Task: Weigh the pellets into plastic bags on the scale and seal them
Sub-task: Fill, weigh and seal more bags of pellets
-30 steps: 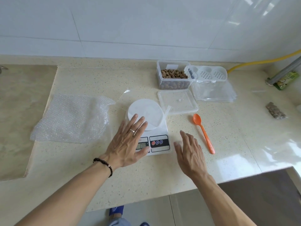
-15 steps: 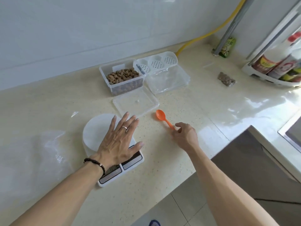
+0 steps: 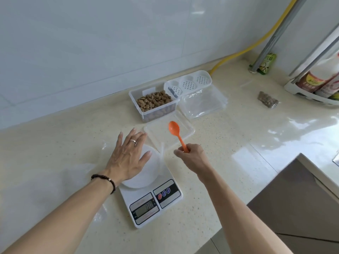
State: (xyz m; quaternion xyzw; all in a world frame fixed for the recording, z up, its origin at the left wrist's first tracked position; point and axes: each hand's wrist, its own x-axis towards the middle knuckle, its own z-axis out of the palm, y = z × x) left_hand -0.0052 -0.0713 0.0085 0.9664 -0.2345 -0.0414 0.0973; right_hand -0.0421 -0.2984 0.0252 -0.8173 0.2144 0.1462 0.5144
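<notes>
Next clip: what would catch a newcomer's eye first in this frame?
The orange spoon, gripped by its handle in the right hand and raised over the clear lid, stands out most. The left hand lies flat over the white kitchen scale at centre. Behind them, an open clear tub of brown pellets sits near the wall.

Left hand [image 3: 128,158], centre of frame: flat, palm down, fingers straight and slightly spread; ring on one finger, bead bracelet at wrist. Right hand [image 3: 192,156], right of centre: fingers curled, pinching the handle of an orange spoon [image 3: 177,133]. Both forearms enter from the lower edge.
</notes>
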